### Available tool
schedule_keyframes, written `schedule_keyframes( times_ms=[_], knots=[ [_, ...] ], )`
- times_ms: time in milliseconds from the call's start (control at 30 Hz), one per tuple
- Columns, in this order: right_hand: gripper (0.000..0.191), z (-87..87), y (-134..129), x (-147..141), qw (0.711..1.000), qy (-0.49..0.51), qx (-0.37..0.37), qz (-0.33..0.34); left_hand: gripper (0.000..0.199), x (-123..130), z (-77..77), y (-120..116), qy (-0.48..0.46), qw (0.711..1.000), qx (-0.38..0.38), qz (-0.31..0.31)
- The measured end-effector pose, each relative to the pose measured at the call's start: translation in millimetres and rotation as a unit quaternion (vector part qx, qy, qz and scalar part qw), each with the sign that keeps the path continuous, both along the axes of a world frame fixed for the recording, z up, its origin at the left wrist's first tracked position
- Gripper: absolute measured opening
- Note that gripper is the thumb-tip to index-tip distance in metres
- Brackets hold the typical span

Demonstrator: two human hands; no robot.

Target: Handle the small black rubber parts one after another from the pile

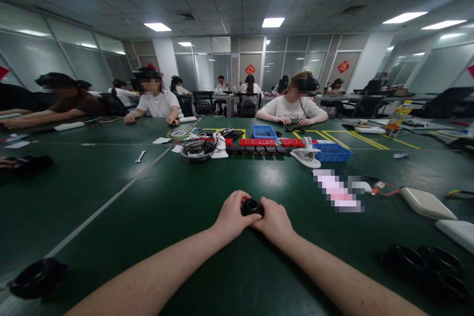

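Observation:
Between my two hands, just above or on the green table [207, 187], is a small round black part [252, 205] with a ring-shaped opening facing up. My left hand [237, 212] is closed around its left side, thumb in front and fingers behind. From the right, my right hand [273, 216] grips the same part, with its thumb close to the left thumb. The underside of the part is hidden by my hands. Larger black ring-shaped parts [440, 260] lie at the lower right, and one black ring part [38, 277] lies at the lower left.
Ahead stand a red power strip [257, 142], a metal bowl of cables [198, 150], a white clamp stand [306, 154] and a blue bin [333, 152]. A wrench [140, 156] lies left. White boxes [428, 202] and a bottle [398, 118] are right. People sit opposite.

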State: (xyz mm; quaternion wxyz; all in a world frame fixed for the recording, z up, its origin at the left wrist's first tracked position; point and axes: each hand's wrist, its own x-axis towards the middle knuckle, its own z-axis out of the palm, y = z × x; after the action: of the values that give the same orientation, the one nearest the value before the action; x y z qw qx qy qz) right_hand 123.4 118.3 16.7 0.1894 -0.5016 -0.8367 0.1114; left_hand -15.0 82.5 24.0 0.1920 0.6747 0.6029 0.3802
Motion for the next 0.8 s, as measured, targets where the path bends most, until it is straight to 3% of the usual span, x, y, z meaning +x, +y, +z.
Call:
schedule_keyframes(
  times_ms=[100,300,467,633,800],
  knots=[
    [0.021,4.2,-5.1,-1.9,0.999,-0.030,0.017,-0.004,0.036,2.4,-3.2,2.2,0.010,1.000,0.012,0.004],
    [0.045,4.3,-2.1,4.9,0.998,0.024,-0.020,0.063,0.035,-0.4,0.9,2.2,0.005,1.000,0.012,-0.018],
    [0.063,5.9,9.7,22.0,0.975,0.072,-0.078,0.196,0.039,-15.7,6.8,2.8,-0.006,0.991,-0.010,-0.133],
    [0.051,9.2,16.9,31.7,0.955,0.086,-0.136,0.248,0.062,-27.6,6.3,3.5,-0.050,0.978,-0.066,-0.191],
    [0.032,10.6,18.0,28.9,0.955,0.077,-0.120,0.261,0.050,-28.0,7.4,2.5,-0.029,0.975,-0.069,-0.207]
  ],
)
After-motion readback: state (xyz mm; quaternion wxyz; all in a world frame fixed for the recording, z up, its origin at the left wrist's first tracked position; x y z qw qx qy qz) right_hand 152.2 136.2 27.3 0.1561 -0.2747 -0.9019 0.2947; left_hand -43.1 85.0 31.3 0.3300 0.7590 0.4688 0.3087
